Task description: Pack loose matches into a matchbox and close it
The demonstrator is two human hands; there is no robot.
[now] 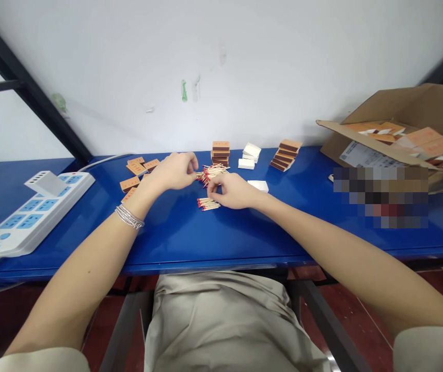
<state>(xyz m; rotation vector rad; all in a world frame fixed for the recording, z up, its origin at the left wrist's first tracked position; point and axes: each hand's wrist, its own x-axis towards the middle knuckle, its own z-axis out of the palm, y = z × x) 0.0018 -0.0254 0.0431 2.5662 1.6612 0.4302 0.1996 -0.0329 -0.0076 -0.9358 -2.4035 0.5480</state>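
A heap of red-tipped matches lies on the blue table between my hands. My left hand is at the heap's left edge, its fingers curled inward; whether a match is between them is too small to tell. On the heap's near right side, my right hand has thumb and forefinger drawn together, and what they pinch is hidden. Just below these fingertips is a smaller group of matches, roughly side by side with heads to the left. A white matchbox tray lies just beyond my right wrist.
Stacked brown matchboxes stand behind the heap, with a leaning stack farther right. White trays sit between them. Loose matchboxes lie left, near a power strip. An open carton of matchboxes stands right, behind a pixelated patch.
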